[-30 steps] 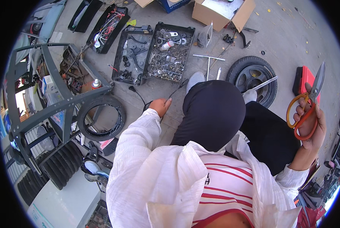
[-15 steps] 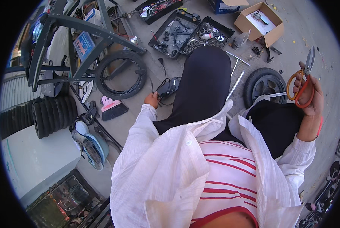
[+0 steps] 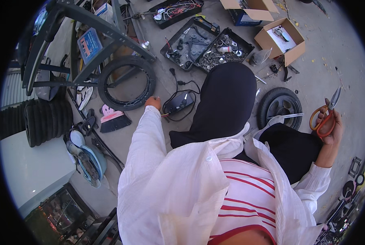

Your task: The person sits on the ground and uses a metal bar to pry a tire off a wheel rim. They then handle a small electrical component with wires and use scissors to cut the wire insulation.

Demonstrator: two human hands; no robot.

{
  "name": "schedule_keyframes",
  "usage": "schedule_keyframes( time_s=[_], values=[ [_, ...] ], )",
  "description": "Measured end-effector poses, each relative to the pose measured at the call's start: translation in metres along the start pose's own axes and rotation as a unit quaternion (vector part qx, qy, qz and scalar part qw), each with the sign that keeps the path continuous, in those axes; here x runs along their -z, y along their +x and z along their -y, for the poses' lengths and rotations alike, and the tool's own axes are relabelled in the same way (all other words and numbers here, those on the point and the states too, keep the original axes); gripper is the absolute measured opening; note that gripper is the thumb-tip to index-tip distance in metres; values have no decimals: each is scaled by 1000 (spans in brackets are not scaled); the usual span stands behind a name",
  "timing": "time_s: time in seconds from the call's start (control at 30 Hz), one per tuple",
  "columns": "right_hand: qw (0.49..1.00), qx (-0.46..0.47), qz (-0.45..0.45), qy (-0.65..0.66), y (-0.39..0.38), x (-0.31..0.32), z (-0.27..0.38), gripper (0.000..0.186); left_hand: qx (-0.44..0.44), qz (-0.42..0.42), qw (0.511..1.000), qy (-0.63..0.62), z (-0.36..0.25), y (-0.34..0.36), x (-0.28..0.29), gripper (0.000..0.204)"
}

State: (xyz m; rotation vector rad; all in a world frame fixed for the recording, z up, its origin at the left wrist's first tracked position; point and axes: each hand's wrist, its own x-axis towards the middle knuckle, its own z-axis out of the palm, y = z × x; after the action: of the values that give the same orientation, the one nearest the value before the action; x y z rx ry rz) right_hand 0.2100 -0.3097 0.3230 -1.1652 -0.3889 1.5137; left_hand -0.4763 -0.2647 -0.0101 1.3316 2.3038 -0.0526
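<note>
Right hand [image 3: 334,130], fingers [image 3: 321,116] round orange-handled scissors [image 3: 333,102], left hand [image 3: 153,102] between black tire [image 3: 104,83] and corded black box [image 3: 176,104]

The scissors [image 3: 330,108] have smooth metal blades [image 3: 334,98]; the adapter [image 3: 176,105] looks plastic, the rimless tyre [image 3: 127,103] matt rubber, the box [image 3: 294,54] plain cardboard.

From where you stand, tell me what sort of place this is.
Probably a small-vehicle repair area: a spoked wheel with its tyre lies on the ground, a loose black tyre leans by a metal frame, and a black tray holds jumbled metal parts.
</note>
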Motion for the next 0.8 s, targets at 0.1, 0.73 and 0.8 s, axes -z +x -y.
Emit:
schedule_keyframes(
  time_s=[0.1, 0.73, 0.8],
  values=[
    [998, 28, -43, 29, 1, -10, 1, 53, -36, -33, 996, -70, -48, 37, 22, 45],
    [940, 1, -339, -38, 20, 20, 19, 44, -150, -84, 983, 62, -351, 241, 39, 60],
    [923, -24, -381, -58, 30, 31, 22, 46, -145, -110, 978, 101, -352, 270, 41, 70]
  ],
)
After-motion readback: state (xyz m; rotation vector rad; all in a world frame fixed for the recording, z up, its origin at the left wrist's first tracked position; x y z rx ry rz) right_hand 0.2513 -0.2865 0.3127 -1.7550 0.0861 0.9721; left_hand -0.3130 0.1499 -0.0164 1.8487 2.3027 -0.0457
